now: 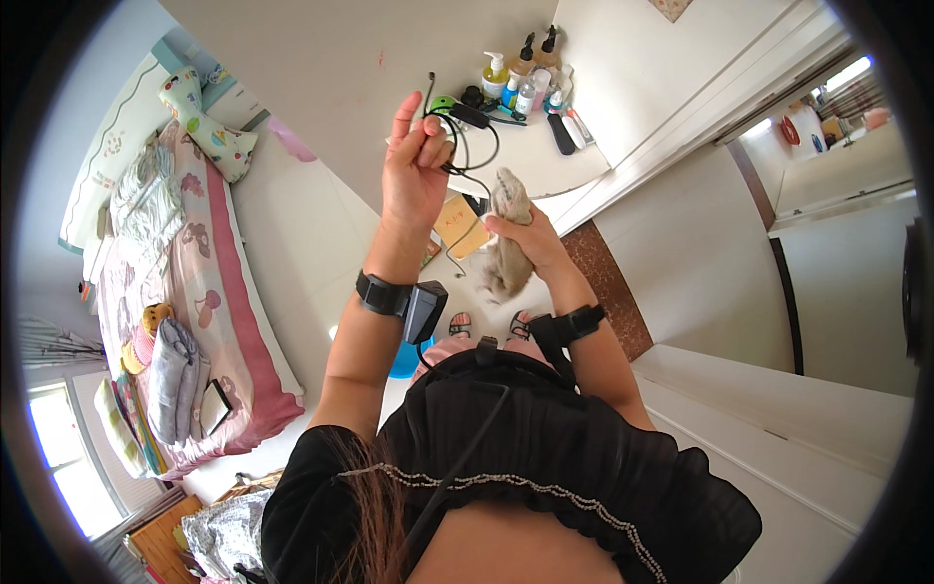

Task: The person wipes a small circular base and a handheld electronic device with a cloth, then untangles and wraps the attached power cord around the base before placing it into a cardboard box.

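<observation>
My left hand point(419, 157) is raised before the wall with its fingers curled on a looped black cable point(498, 150). One plug end sticks up past my fingertips, and another end of the cable dangles lower, near the other hand. A small dark box sits in line on the cable. My right hand point(536, 237) grips a bunched greyish-beige cloth point(508, 255), its thumb across the front. Part of the cloth sticks out above the hand and a looser part hangs below. Behind the cable, a white corner shelf point(540, 171) carries bottles.
Several pump and spray bottles point(522, 69) crowd the shelf, with a black-handled item point(562, 135) near its edge. Below is a yellowish box or packet point(461, 223). A bed point(211, 277) stands at left, a blue basin point(412, 358) by my feet, and a doorway with a brown threshold point(606, 285) at right.
</observation>
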A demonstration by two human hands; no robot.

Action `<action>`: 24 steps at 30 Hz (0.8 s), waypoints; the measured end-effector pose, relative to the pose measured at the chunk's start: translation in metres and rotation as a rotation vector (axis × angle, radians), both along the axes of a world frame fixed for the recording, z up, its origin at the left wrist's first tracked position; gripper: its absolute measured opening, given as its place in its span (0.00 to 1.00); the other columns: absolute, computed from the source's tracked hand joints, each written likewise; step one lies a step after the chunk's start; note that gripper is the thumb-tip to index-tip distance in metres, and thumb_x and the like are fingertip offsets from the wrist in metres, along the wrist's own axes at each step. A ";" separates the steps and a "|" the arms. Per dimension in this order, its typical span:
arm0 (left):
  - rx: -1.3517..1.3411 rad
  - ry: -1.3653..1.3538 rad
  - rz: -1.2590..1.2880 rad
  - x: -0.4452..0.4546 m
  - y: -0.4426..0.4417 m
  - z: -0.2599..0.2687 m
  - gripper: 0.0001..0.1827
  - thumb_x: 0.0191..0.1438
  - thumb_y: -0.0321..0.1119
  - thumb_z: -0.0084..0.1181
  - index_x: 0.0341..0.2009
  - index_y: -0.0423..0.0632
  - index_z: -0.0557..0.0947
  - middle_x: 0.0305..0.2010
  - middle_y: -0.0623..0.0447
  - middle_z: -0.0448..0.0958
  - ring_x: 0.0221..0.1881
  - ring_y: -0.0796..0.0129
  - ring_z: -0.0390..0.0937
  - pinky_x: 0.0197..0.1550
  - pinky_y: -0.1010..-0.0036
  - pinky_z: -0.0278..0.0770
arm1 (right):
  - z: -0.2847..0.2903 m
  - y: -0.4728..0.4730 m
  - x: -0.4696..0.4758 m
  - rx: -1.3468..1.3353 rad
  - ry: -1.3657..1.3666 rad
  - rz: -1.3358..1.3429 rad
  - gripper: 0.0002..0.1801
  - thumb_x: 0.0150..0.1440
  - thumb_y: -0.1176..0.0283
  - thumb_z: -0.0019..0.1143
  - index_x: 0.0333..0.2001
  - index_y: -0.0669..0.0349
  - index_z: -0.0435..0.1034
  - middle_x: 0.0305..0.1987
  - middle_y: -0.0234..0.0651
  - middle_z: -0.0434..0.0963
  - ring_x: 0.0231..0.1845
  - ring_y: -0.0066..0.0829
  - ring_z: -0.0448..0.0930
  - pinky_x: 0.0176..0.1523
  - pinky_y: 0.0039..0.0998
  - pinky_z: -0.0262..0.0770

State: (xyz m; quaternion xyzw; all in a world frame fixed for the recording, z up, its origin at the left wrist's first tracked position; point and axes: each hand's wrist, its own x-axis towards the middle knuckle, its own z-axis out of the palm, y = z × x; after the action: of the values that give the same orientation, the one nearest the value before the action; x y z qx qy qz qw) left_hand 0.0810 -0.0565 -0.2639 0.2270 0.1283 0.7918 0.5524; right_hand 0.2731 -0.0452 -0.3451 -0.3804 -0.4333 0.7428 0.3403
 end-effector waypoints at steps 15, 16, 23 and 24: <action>-0.372 1.031 -0.219 -0.022 -0.048 0.049 0.23 0.63 0.24 0.40 0.63 0.44 0.62 0.39 0.46 0.82 0.15 0.82 0.64 0.20 0.86 0.59 | -0.031 0.057 0.014 0.163 -0.538 0.070 0.20 0.45 0.60 0.66 0.36 0.66 0.77 0.30 0.39 0.81 0.30 0.30 0.81 0.37 0.31 0.78; -0.368 1.049 -0.283 -0.021 -0.047 0.038 0.23 0.62 0.24 0.42 0.63 0.45 0.62 0.40 0.45 0.82 0.19 0.80 0.72 0.22 0.85 0.65 | -0.021 0.058 0.011 0.012 -0.370 0.058 0.19 0.46 0.61 0.66 0.36 0.67 0.77 0.30 0.39 0.80 0.30 0.29 0.80 0.37 0.30 0.78; -0.537 1.184 0.038 0.007 -0.021 -0.049 0.25 0.61 0.26 0.49 0.62 0.46 0.62 0.39 0.44 0.82 0.34 0.66 0.81 0.39 0.74 0.78 | 0.042 0.028 -0.024 0.059 -0.086 0.091 0.15 0.53 0.67 0.64 0.39 0.67 0.76 0.32 0.34 0.81 0.33 0.21 0.79 0.38 0.24 0.75; -0.546 0.977 0.114 0.005 -0.013 -0.056 0.25 0.61 0.27 0.49 0.62 0.45 0.62 0.41 0.43 0.82 0.35 0.64 0.81 0.40 0.73 0.79 | 0.044 0.020 -0.030 0.148 -0.122 0.094 0.14 0.52 0.68 0.64 0.39 0.66 0.76 0.33 0.33 0.81 0.33 0.21 0.79 0.38 0.24 0.74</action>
State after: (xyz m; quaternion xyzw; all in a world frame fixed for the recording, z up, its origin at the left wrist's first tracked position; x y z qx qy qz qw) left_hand 0.0856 -0.0698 -0.3197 0.4089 0.5814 0.5615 0.4237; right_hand 0.2433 -0.0252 -0.3011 -0.3781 -0.5241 0.6994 0.3054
